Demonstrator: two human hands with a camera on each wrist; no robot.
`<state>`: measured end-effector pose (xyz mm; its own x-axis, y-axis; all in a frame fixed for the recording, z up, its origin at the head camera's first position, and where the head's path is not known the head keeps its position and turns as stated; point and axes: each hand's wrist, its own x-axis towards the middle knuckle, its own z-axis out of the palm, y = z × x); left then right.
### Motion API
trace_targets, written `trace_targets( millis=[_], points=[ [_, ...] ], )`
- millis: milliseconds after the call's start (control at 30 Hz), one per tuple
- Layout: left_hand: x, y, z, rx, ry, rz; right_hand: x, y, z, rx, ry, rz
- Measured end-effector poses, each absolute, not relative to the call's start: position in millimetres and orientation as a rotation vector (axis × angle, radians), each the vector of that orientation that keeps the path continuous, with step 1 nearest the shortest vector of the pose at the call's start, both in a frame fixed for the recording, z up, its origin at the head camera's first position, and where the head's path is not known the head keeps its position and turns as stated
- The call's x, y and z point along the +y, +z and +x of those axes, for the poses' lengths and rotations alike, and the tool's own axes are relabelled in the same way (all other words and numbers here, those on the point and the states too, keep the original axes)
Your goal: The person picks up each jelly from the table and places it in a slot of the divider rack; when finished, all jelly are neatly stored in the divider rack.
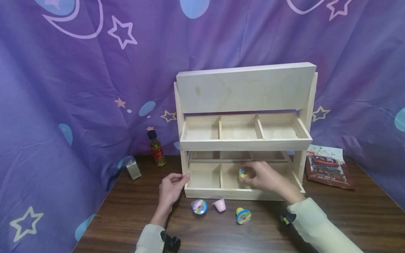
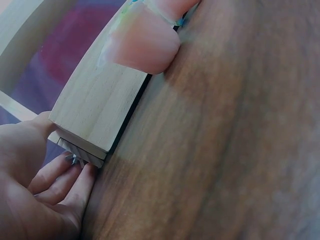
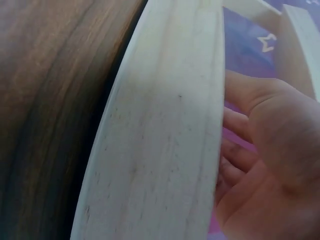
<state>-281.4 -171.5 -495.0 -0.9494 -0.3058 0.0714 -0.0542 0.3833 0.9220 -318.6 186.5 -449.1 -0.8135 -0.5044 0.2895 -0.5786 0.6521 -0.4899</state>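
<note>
pinching a small lidded cup (image 1: 242, 173) between thumb and fingers, the right hand (image 1: 263, 176) reaches over the front wall of the lower tray (image 1: 205, 193) of a wooden rack (image 1: 246, 91). the cup is at the middle compartment, though whether it touches the floor there cannot be told; in the right wrist view it is hidden. the left hand (image 1: 171, 190), well apart from the right, grips the left end of that same tray, its thumb at the corner and its fingers at the outer side. 3 more cups lie on the brown table (image 1: 123, 218) just in front of the tray: a bright-lidded cup (image 1: 199, 207), a pale pink cup (image 1: 219, 205) and a yellow cup (image 1: 243, 216). to the rack's left stand a dark-capped bottle (image 1: 157, 151) and a small clear jar (image 1: 133, 168); to its right lies a brown packet (image 1: 329, 171). a purple curtain (image 1: 95, 84) patterned with stars hangs behind the rack.
</note>
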Motion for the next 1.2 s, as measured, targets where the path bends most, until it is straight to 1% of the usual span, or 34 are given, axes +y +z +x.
trace_targets(
  millis=[333,567,733,867,967,1200],
  points=[
    [-170,-495,-284,-2.414,-1.6,0.331,181,-452,-325,-2.775,0.662,0.923],
    [-171,-494,-283,-2.409,-1.616,0.326,182,-454,-325,-2.766,0.662,0.933],
    [-171,-494,-284,-2.416,-1.608,0.341,187,-446,-319,-2.746,0.682,0.903],
    [-170,-494,-284,-2.418,-1.612,0.344,192,-441,-307,-2.653,0.687,0.926],
    [-170,-494,-285,-2.417,-1.62,0.343,194,-441,-291,-2.546,0.723,0.983],
    [-172,-495,-283,-2.402,-1.617,0.328,185,-459,-243,-2.495,0.822,1.104]
  ],
)
